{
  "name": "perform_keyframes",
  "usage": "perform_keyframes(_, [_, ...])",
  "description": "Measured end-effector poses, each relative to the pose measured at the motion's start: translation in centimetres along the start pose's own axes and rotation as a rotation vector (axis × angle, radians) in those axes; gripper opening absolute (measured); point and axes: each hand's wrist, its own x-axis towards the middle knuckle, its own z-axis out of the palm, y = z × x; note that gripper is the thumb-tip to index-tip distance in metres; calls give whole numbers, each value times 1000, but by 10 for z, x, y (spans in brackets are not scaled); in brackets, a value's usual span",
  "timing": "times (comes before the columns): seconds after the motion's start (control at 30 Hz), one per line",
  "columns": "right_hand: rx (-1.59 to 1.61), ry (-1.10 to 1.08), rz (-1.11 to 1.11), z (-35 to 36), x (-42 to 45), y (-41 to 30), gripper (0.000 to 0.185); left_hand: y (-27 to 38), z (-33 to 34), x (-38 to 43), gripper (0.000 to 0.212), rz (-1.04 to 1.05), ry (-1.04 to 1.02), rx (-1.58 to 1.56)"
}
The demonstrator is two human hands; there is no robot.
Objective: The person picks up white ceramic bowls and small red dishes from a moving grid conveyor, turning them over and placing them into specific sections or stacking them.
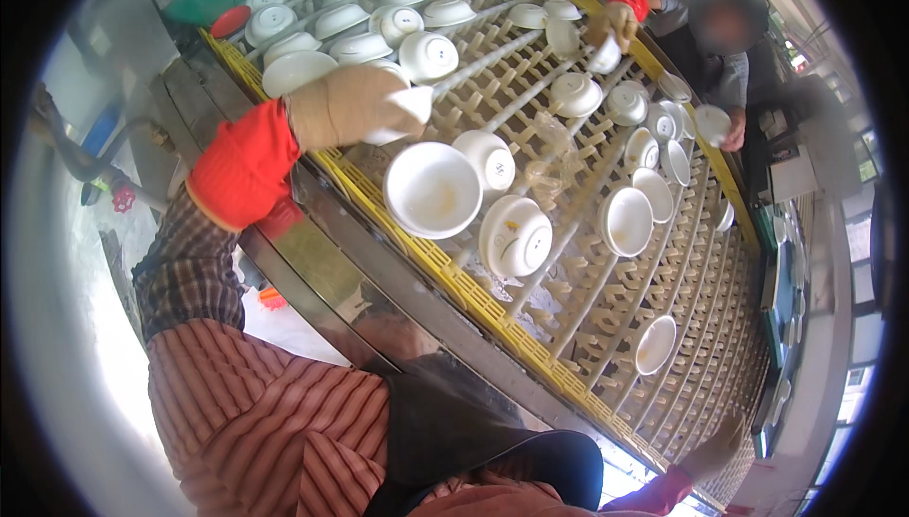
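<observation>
A tan-gloved hand with a red cuff, my left hand (348, 106), grips a white bowl (412, 106) above the near side of a pegged conveyor belt (625, 304). Just below it, a white bowl facing up (432, 190) appears stacked on another. An overturned bowl (490, 162) touches that stack, and an overturned bowl with a floral mark (516, 236) sits beside them. Far down the belt at lower right is my right hand (717, 446), gloved and blurred, low over the pegs; its fingers are unclear. Nearest to it, a tilted bowl (655, 345) rests among the pegs.
Across the belt, a co-worker's gloved hand (616, 25) holds a small bowl (603, 55); their other hand (735, 130) holds another. Rows of overturned bowls (341, 20) fill the belt's upper end. Yellow guard rails (454, 272) edge both sides. Crumpled clear plastic (554, 155) lies mid-belt.
</observation>
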Motion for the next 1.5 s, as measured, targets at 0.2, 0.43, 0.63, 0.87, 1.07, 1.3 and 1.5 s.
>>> perform_keyframes(0.2, [308,-354,-294,-9,30,132,58,-17,20,53,41,129,487,69])
perform_keyframes(0.43, [-84,-492,-504,131,-30,-127,83,-6,-42,-11,58,-405,-76,677])
perform_keyframes(0.63, [-40,-532,-1031,231,-31,-175,47,-78,-25,-20,53,-394,52,655])
perform_keyframes(0.87, [-6,-720,-801,246,-30,-173,34,-80,-36,19,40,-85,508,164])
perform_keyframes(1.07, [-62,-812,-606,200,-31,-171,44,8,26,136,34,218,687,424])
perform_keyframes(1.3, [492,-981,229,160,-37,-143,37,-4,57,156,55,-241,247,647])
perform_keyframes(1.5, [122,-592,-667,155,-6,-146,40,53,26,101,48,12,-115,482])
